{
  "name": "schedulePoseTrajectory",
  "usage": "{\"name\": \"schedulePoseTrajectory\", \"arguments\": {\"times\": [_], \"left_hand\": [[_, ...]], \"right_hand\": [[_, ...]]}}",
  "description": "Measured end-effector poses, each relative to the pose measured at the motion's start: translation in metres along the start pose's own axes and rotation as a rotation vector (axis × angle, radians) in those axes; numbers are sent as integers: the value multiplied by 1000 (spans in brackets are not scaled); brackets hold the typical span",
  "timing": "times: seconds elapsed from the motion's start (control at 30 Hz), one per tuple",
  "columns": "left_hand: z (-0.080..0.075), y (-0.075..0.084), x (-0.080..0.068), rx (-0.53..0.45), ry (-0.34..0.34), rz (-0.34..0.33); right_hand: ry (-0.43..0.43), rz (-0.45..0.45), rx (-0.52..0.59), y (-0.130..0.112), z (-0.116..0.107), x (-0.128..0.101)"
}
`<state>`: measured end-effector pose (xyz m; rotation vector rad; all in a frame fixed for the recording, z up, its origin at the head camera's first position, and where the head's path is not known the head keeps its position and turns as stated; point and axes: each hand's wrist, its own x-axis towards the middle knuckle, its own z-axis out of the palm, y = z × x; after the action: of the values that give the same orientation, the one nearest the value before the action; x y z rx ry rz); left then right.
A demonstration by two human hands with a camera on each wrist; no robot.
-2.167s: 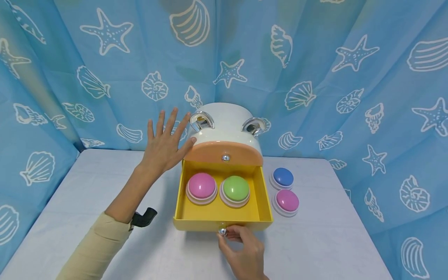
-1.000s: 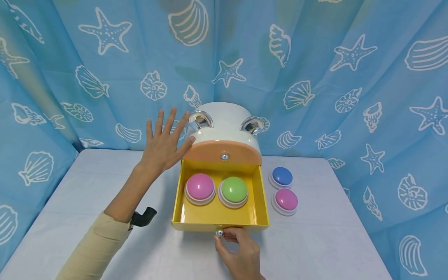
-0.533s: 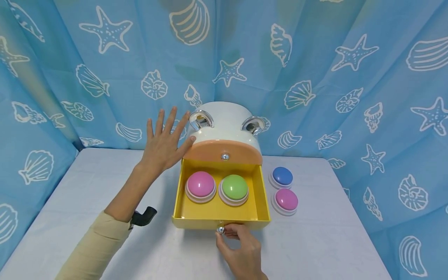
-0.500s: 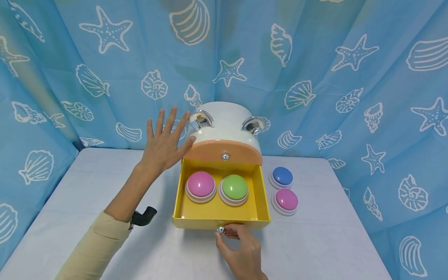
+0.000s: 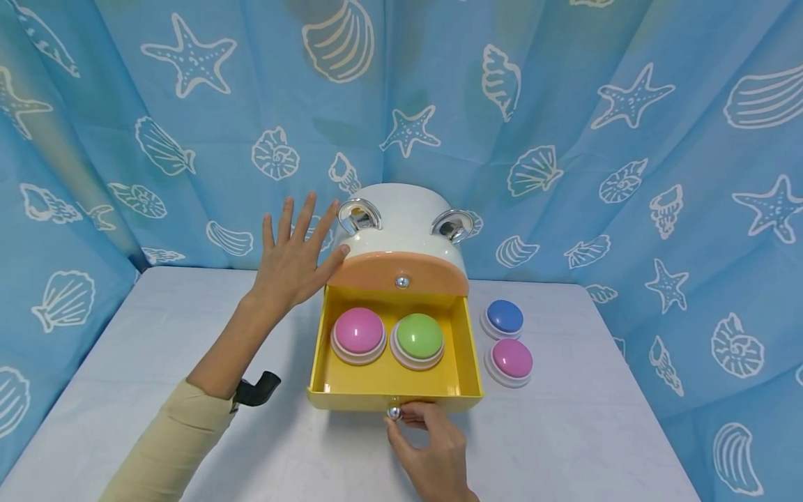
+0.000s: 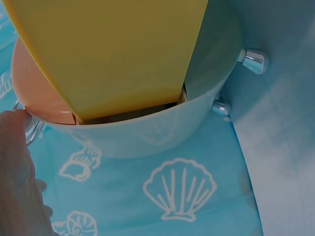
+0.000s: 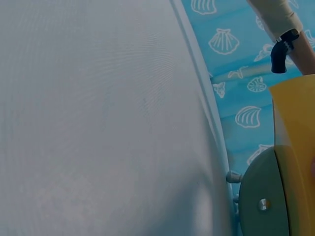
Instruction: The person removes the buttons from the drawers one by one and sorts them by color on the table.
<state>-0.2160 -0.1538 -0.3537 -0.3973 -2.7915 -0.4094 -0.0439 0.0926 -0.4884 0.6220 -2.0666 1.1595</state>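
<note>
The yellow drawer stands pulled out over the counter. The right hand pinches its small metal knob; the left hand, fingers spread, braces the cabinet. Light, stiff plastic, likely slippery; the knob looks the best hold.

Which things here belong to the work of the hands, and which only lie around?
In use:
- yellow drawer
- drawer knob, pinched by the right hand
- white cabinet, braced by the flat left hand

Lying about:
- blue button
- pink button on the table
- shell-print curtain
</note>
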Motion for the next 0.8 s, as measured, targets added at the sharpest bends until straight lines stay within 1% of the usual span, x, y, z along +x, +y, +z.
{"name": "schedulePoseTrajectory", "arguments": {"times": [0.2, 0.27, 0.33, 0.4, 0.5, 0.6, 0.7, 0.8], "left_hand": [[0, 0, 0, -3, 6, 0], [0, 0, 0, -2, 6, 2], [0, 0, 0, -5, 4, 3], [0, 0, 0, -4, 5, 4], [0, -1, 0, -5, 4, 2], [0, -1, 0, -7, 5, 0], [1, -1, 0, -9, 3, 0], [0, -1, 0, -3, -3, -1]], "right_hand": [[-27, 23, -36, -2, -7, 0], [-23, 27, -23, -4, -13, 3], [-17, 28, 4, -7, -23, 10], [-35, 52, 36, -11, -37, 23], [-109, 112, 88, -18, -60, 50], [-200, 201, 82, -20, -78, 80], [-305, 274, 27, -11, -88, 107], [-445, 292, 7, 3, -89, 128]]}}
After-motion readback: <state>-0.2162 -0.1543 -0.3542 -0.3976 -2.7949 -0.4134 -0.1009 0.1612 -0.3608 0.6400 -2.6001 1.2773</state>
